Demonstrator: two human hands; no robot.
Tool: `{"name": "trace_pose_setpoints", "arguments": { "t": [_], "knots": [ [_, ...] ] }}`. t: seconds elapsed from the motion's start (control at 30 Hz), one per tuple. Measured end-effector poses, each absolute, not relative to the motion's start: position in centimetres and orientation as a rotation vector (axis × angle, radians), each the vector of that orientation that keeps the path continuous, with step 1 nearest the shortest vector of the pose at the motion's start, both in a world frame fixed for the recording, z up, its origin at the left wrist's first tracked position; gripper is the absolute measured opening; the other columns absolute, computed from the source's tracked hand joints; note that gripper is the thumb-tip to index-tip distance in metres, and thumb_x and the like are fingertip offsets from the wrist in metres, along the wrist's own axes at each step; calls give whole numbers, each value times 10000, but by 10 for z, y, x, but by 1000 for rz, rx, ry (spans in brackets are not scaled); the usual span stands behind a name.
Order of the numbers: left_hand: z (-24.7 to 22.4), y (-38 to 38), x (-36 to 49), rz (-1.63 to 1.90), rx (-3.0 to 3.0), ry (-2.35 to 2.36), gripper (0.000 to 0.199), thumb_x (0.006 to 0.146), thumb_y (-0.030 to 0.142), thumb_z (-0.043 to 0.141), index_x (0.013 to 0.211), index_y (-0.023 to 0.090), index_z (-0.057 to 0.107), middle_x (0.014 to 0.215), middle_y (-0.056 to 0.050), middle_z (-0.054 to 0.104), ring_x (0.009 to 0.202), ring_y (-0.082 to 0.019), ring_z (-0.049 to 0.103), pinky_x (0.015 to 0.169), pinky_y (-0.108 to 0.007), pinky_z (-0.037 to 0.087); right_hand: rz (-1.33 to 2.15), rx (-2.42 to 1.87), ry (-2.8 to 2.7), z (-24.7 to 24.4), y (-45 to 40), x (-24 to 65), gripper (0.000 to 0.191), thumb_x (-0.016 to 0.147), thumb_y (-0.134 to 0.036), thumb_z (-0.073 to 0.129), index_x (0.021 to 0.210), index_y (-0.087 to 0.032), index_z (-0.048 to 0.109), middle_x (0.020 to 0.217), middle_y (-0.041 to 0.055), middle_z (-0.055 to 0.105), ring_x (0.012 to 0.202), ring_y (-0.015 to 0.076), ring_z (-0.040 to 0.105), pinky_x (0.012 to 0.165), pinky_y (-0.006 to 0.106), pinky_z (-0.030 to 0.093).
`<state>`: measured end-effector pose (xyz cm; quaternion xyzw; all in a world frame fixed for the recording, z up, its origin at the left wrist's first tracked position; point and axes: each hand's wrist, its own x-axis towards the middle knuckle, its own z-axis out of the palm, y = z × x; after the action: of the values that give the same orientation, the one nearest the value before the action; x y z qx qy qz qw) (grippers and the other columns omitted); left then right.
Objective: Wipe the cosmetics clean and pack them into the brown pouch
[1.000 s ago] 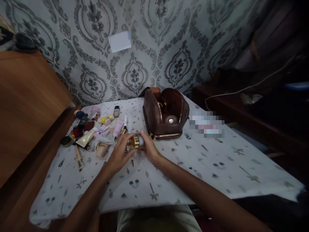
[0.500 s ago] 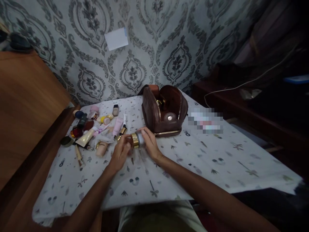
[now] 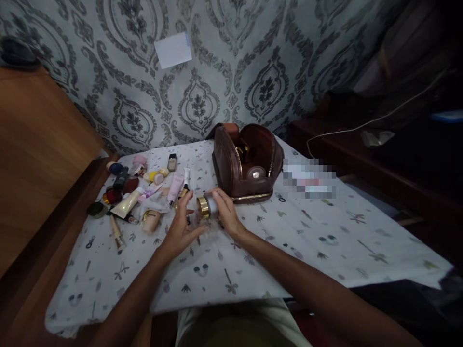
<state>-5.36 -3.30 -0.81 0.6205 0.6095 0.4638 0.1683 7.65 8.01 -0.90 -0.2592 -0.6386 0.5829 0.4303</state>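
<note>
A cosmetic jar with a shiny gold band [image 3: 203,207] lies tipped on its side above the table, with my right hand [image 3: 227,215] wrapped around its pale end. My left hand [image 3: 182,225] is just left of the jar, thumb and fingers spread apart, with nothing in it. Beyond my left fingers lie a pink tube [image 3: 175,187] and a small white-capped tube [image 3: 186,177]. An open brown cosmetic bag [image 3: 226,168] stands behind my right hand, its zip undone and some gold-coloured items dimly visible inside.
Several cosmetics lie on the left of the patterned cloth, among them a cream tube [image 3: 126,204], a beige bottle [image 3: 151,221] and a foundation bottle [image 3: 172,163]. A blurred-out item [image 3: 310,179] lies right of the bag. A wooden cabinet [image 3: 43,144] borders the left.
My left hand has come off the jar's gold end and its fingers have spread open. My right hand still holds the jar in about the same place.
</note>
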Motion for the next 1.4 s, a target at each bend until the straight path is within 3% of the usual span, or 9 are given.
{"name": "trace_pose_setpoints", "arguments": {
  "t": [0.13,0.23,0.4,0.7,0.8,0.93,1.13,1.27,1.4],
  "knots": [
    [-5,-33,-49,1279,1519,1828,737,866,420,650,1470,197,293,1236,-143,601,1086,-272,608,792,-366,517,1413,-613,-1651,-9,79,76,347,917,-519,441,835,-207,568,784,4,565,769,170,523,714,275,425],
    [-1,-33,-47,1241,1496,1829,510,892,405,607,1315,147,481,1011,-90,656,907,-230,632,745,-342,506,1388,-588,-1692,-10,78,76,364,912,-537,459,861,-201,588,798,5,577,775,167,532,719,272,427],
    [-4,-33,-49,1326,1561,1804,560,865,347,653,1370,188,471,1224,-123,611,1061,-240,600,757,-316,515,1478,-604,-1681,-13,80,76,383,918,-561,452,839,-212,589,762,-6,554,750,167,517,671,265,410],
    [-10,-35,-56,1441,1742,1809,560,875,356,655,1379,192,475,1190,-118,622,968,-210,613,691,-279,516,1758,-517,-1634,-9,85,76,364,816,-555,656,909,-204,648,880,-8,625,899,175,571,837,286,454],
    [-4,-37,-57,1487,1819,1836,490,898,378,623,1339,199,503,1161,-111,642,949,-207,628,691,-279,516,2140,-479,-1439,-7,84,79,406,726,-512,776,979,-223,641,926,-8,650,855,171,616,737,291,527],
    [6,-40,-65,1421,2081,2019,391,957,403,512,1277,180,539,1134,-115,657,1042,-243,608,894,-383,495,2511,-382,-1180,-5,80,80,418,711,-456,817,990,-200,641,919,21,703,762,182,682,608,313,595],
    [20,-46,-92,862,1713,3126,544,943,455,504,1337,81,525,1340,-247,542,1271,-385,466,1029,-547,381,2654,-522,-852,-6,84,76,331,931,-469,589,1033,-160,643,899,59,756,723,225,747,615,338,618],
    [21,-51,-104,307,1432,3186,579,938,501,483,1336,85,541,1276,-241,613,1186,-410,536,933,-574,435,2662,-569,-682,-7,86,77,292,972,-412,530,1069,-151,618,913,79,763,772,243,755,722,389,615],
    [18,-55,-113,350,1492,3154,403,969,371,416,1193,123,643,1169,-190,689,1095,-378,602,883,-526,463,2681,-487,-642,-8,85,79,265,909,-338,632,1062,-121,628,937,89,764,846,258,753,857,422,580]
  ]
}}
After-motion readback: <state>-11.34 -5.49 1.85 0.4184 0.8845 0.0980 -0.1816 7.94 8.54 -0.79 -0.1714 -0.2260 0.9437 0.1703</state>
